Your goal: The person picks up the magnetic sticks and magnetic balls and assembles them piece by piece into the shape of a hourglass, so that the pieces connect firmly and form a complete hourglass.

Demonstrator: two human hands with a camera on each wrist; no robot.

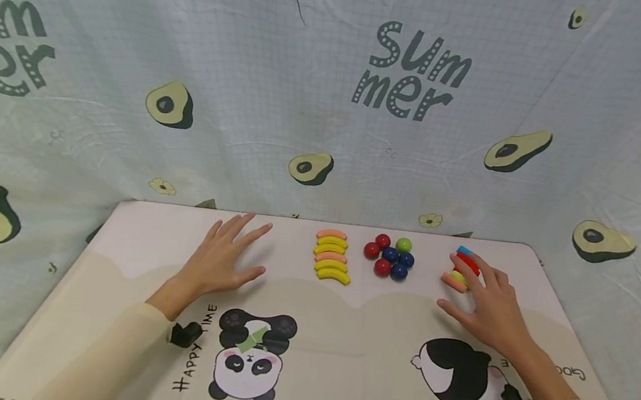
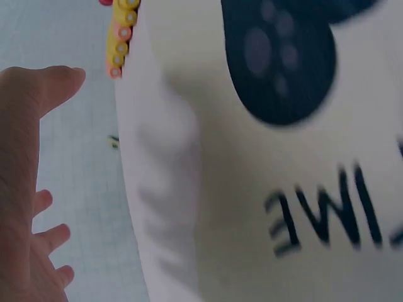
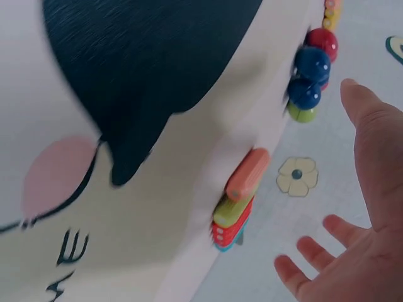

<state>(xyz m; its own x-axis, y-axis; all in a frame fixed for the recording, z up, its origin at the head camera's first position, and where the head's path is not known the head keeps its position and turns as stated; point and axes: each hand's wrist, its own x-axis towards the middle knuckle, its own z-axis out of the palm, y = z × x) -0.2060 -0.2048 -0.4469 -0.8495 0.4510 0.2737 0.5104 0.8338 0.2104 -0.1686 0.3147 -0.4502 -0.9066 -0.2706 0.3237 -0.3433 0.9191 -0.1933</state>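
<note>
My left hand (image 1: 221, 258) hovers over the table's left half, fingers spread, holding nothing; its thumb (image 2: 60, 88) shows in the left wrist view. To its right, a column of yellow, banana-shaped pieces (image 1: 333, 275) and orange pieces (image 1: 330, 257) lies stacked front to back. My right hand (image 1: 491, 310) is above a small group at the right, fingers apart and slightly bent. That group has an orange stick (image 3: 247, 173), a green piece (image 3: 232, 211), a red piece with pale dots (image 3: 234, 228) and a blue piece (image 1: 463, 250). Fingers partly cover it in the head view.
Between the column and the right group sit glossy red balls (image 1: 371, 250), dark blue balls (image 1: 399, 272) and a green ball (image 1: 403, 245). The table mat (image 1: 333, 377) carries panda and head prints. A patterned curtain (image 1: 246, 116) hangs behind the table's far edge.
</note>
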